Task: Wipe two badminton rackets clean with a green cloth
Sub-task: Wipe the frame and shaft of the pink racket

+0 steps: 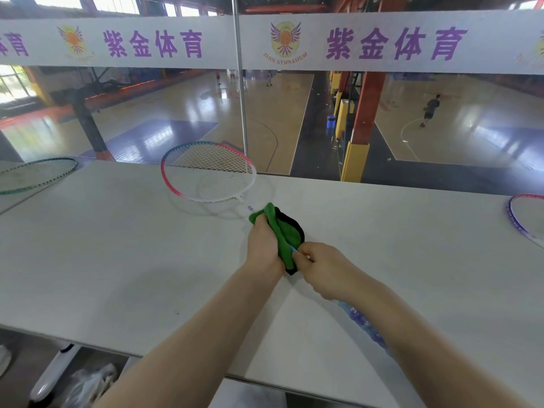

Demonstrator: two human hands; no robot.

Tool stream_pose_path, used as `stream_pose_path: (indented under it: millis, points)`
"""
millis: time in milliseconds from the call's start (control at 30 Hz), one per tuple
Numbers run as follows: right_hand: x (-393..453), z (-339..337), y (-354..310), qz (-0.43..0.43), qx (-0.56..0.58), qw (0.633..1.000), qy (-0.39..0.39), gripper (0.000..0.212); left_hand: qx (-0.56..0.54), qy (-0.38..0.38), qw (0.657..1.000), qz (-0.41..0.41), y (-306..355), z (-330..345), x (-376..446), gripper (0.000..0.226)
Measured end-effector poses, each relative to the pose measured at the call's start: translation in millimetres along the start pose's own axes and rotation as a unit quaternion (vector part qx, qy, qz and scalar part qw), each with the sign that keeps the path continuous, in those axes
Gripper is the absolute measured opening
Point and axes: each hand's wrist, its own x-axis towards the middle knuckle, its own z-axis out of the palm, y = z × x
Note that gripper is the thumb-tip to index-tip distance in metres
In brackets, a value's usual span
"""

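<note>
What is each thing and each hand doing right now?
Left hand: closed on the green cloth.
Green cloth: folded around the racket's shaft.
Pink and white racket: head flat on the table.
Right hand: pinching the shaft by the cloth.
Green racket: lying untouched, far left.
Purple racket: lying untouched, far right.

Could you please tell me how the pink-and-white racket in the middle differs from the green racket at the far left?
The pink-and-white racket is held by both hands, the left hand wrapping the green cloth around its shaft; the green racket lies untouched. The first shows fully, the second only partly. Both sit over the white table.
</note>
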Motion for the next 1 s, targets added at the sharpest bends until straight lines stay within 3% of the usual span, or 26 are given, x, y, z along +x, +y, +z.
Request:
stream_pose_path:
  millis: [167, 233, 400, 467, 533, 600, 667, 767, 833, 900, 967, 1000]
  points:
    - [-18, -9, 3, 0.025, 0.018, 0.997, -0.066, 0.027, -0.109, -0.113, 0.985, -0.065, 23, -4, 12, 0.045]
    - [-26, -11, 4, 0.029, 0.022, 0.997, -0.073, 0.029, -0.125, -0.105, 0.984, -0.073, 36, -5, 16, 0.043]
    - [-39, -10, 2, 0.032, 0.07, 0.993, -0.094, 0.026, -0.081, -0.062, 0.995, 0.021, 69, -9, 24, 0.037]
    - [-40, -14, 2, 0.072, 0.174, 0.972, -0.137, 0.024, -0.091, -0.096, 0.991, 0.03, 71, -13, 29, 0.03]
    - [-38, -17, 2, 0.114, 0.298, 0.927, -0.196, 0.026, -0.11, -0.133, 0.982, 0.071, 70, -20, 35, 0.025]
    - [-36, -18, 2, 0.124, 0.346, 0.904, -0.22, 0.028, -0.148, -0.176, 0.97, 0.081, 70, -25, 35, 0.029]
    - [-34, -18, 0, 0.11, 0.31, 0.921, -0.207, 0.029, -0.168, -0.172, 0.967, 0.089, 71, -24, 34, 0.035]
    - [-35, -17, -6, 0.069, 0.149, 0.978, -0.131, 0.029, -0.153, -0.101, 0.979, 0.095, 72, -19, 31, 0.023]
    - [-37, -13, -8, 0.032, -0.008, 0.998, -0.061, 0.032, -0.171, -0.08, 0.98, 0.059, 72, -17, 29, 0.041]
    - [-38, -8, -6, -0.018, -0.175, 0.984, 0.005, 0.032, -0.19, -0.085, 0.978, 0.031, 72, -15, 29, 0.061]
    - [-37, -6, -5, -0.036, -0.205, 0.978, 0.018, 0.032, -0.176, -0.079, 0.98, 0.04, 73, -14, 30, 0.065]
    - [-36, -8, -6, -0.025, -0.146, 0.989, -0.005, 0.032, -0.18, -0.076, 0.98, 0.045, 76, -14, 32, 0.062]
